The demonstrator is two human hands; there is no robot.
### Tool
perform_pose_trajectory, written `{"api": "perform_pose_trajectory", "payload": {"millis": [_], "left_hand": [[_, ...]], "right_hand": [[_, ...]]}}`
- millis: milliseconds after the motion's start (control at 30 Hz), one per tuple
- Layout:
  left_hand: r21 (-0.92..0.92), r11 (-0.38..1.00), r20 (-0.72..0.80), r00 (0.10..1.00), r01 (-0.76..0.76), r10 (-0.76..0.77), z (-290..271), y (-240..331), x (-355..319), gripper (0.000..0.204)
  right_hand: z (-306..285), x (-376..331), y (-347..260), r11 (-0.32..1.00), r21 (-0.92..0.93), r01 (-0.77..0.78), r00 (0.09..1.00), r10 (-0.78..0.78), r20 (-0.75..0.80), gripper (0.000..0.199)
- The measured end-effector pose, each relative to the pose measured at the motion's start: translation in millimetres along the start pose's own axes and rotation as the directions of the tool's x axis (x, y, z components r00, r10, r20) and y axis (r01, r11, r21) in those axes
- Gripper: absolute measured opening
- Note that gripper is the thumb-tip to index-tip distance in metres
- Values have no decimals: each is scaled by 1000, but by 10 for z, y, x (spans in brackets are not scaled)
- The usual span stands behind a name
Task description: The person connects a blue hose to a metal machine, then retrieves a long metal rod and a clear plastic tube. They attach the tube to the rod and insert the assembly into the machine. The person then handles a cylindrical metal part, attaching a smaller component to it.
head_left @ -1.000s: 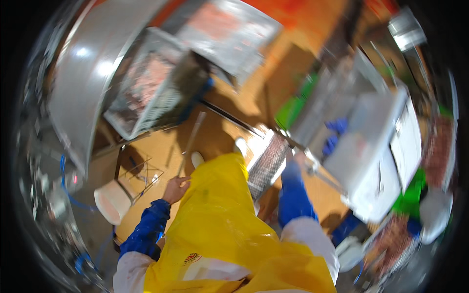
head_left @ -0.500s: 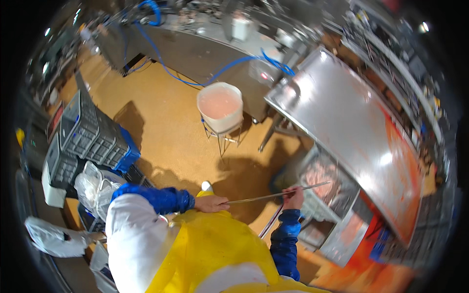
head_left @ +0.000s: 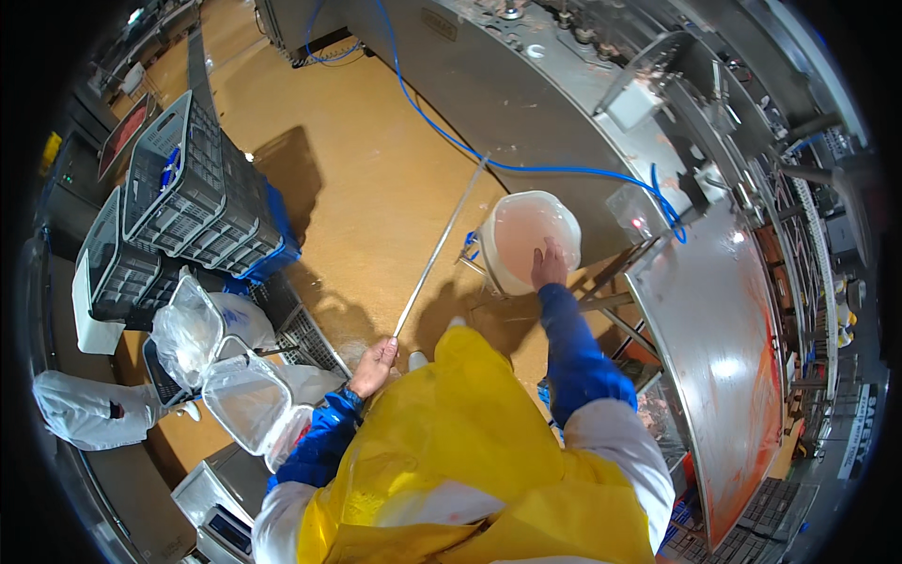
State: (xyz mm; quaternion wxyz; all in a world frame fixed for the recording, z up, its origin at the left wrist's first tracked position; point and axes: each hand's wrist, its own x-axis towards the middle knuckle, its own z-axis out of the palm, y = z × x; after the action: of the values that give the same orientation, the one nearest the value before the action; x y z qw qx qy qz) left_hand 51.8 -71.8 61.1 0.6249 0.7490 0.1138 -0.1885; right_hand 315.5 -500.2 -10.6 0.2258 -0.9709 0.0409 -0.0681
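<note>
Since half a second ago your view has swung round: the white bucket (head_left: 529, 240), then well ahead of you at twelve o'clock, now sits close at one o'clock, and your right hand (head_left: 550, 266) has left the rod and lies flat on the bucket's near rim, fingers spread. That leaves the long thin metal rod (head_left: 440, 246) to your left hand (head_left: 375, 361) alone, closed round its lower end at eleven o'clock, the tip slanting up towards twelve, just left of the bucket. I'd judge the bucket is now your concern.

Largest around you: the steel machine (head_left: 564, 103) from twelve to two, the steel table (head_left: 723, 357) at three, stacked grey crates (head_left: 188, 188) at ten, clear bag-lined tubs (head_left: 246, 399) at eight. The bucket's wire stand (head_left: 601, 301) and a blue hose (head_left: 526, 167) crowd the bucket.
</note>
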Motion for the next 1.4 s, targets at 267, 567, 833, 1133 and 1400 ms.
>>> {"api": "perform_pose_trajectory", "payload": {"millis": [267, 567, 833, 1133, 1400], "left_hand": [[38, 995, -168, 982, 96, -88, -1062, 170, 995, 47], [298, 952, -143, 989, 67, -25, -2199, 1527, 2755, 46], [340, 940, -154, 988, 25, 30, -2954, 2153, 3606, 46], [337, 923, 71, 983, -185, 171, -4057, 2766, 5317, 38], [239, 908, 329, 908, -346, 259, -4865, 3192, 6570, 43]], "right_hand": [[323, 3204, -660, 998, 55, 33, 749, -61, 660, 38], [411, 7250, -2180, 978, -185, 94, 974, -129, -187, 30], [387, 7829, -2593, 973, -60, -221, 879, 225, 420, 35], [322, 7845, -2568, 911, -165, -378, 863, 411, 294, 44], [558, 7746, -3029, 40, 959, -280, 899, 362, 247, 27]]}}
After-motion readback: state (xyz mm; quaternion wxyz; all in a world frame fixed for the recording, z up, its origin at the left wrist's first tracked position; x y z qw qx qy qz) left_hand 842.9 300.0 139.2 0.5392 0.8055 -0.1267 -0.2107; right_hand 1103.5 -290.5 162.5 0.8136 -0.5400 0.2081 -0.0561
